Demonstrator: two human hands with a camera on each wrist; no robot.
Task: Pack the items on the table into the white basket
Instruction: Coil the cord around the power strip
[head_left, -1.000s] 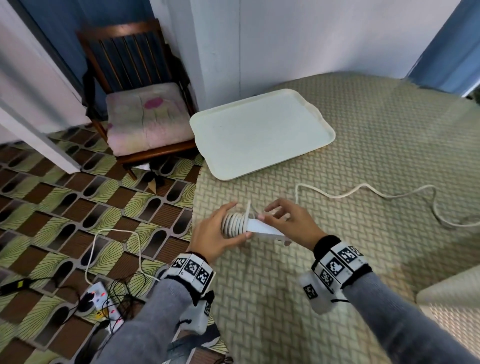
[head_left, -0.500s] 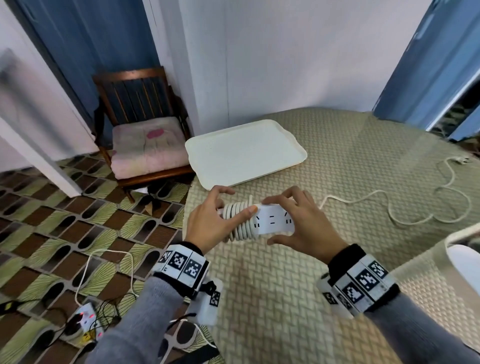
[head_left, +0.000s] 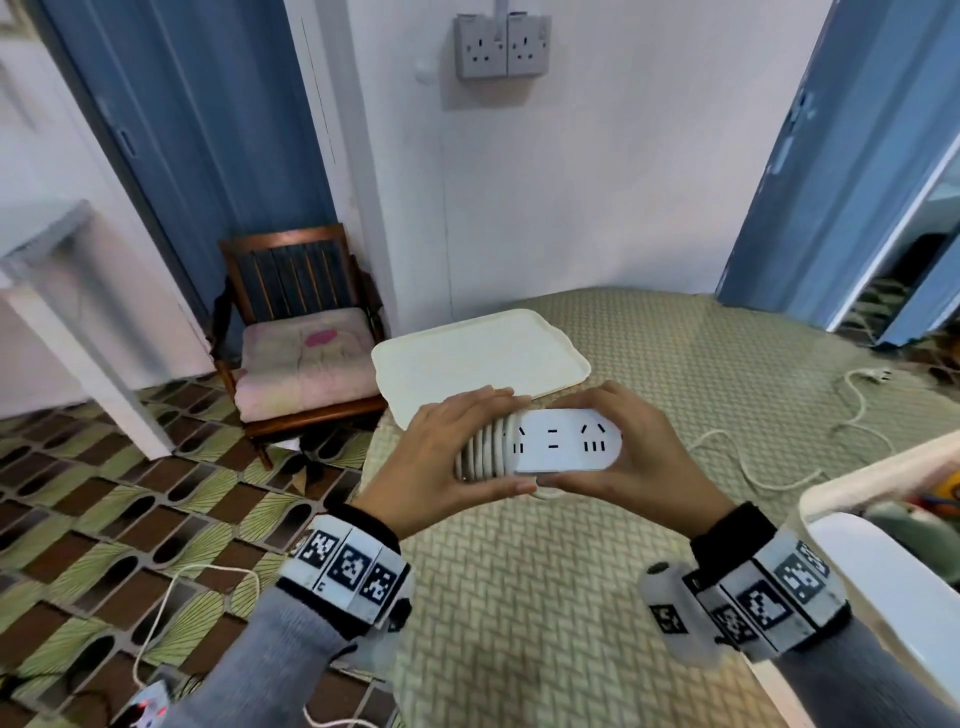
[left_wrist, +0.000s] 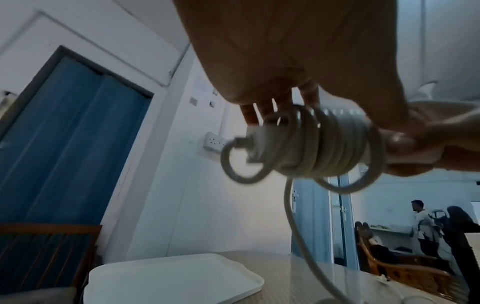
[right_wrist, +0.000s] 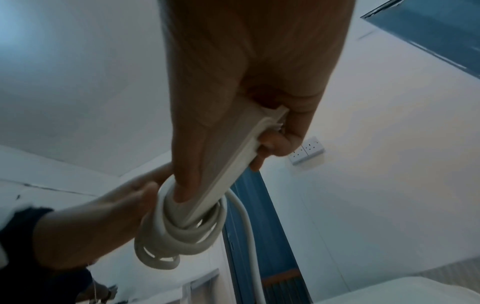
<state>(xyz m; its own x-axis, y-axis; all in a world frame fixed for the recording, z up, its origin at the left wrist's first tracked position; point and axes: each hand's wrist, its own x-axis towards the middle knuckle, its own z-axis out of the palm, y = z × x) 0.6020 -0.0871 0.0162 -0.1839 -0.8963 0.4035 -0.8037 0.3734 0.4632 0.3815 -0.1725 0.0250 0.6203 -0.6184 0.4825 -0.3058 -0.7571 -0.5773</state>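
Note:
A white power strip (head_left: 563, 447) is held up in the air over the table (head_left: 545, 597), sockets facing me. Its white cord (head_left: 485, 449) is wound in several turns round the strip's left end. My left hand (head_left: 441, 457) grips the wound coils (left_wrist: 322, 144). My right hand (head_left: 639, 447) holds the strip's right end (right_wrist: 233, 162) between thumb and fingers. The loose rest of the cord (head_left: 852, 415) trails over the table to a plug (head_left: 878, 373) at the far right. The white basket (head_left: 893, 561) shows at the right edge, with some items inside.
An empty white tray (head_left: 478, 358) lies at the table's far left corner. A wooden chair with a cushion (head_left: 301, 358) stands left of the table. Wall sockets (head_left: 501, 44) sit above. Another power strip and cables (head_left: 150, 712) lie on the patterned floor.
Both hands have lifted the strip higher and turned it so its socket face points at me. My head has tilted up, showing more of the wall and the basket.

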